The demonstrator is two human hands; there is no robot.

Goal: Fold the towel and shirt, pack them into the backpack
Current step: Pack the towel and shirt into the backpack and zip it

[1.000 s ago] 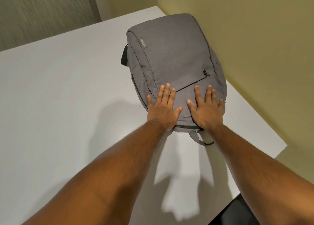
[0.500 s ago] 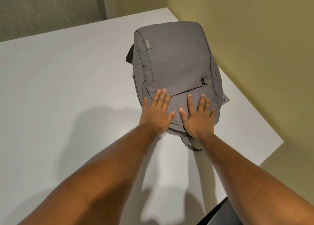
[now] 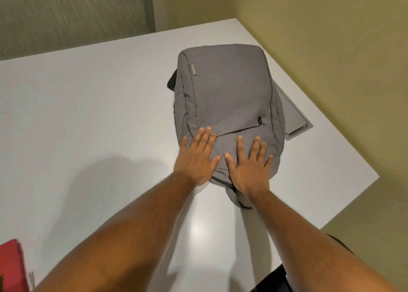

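Head cam: both hands, left (image 3: 196,157) & right (image 3: 249,165), lie flat w/ fingers spread on near end of gray backpack (image 3: 227,97), gripping nothing. Bag's long axis runs straight away from them on white table (image 3: 88,115), zipped shut.

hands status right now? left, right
Left hand: open, flat on the backpack, holding nothing.
Right hand: open, flat on the backpack, holding nothing.
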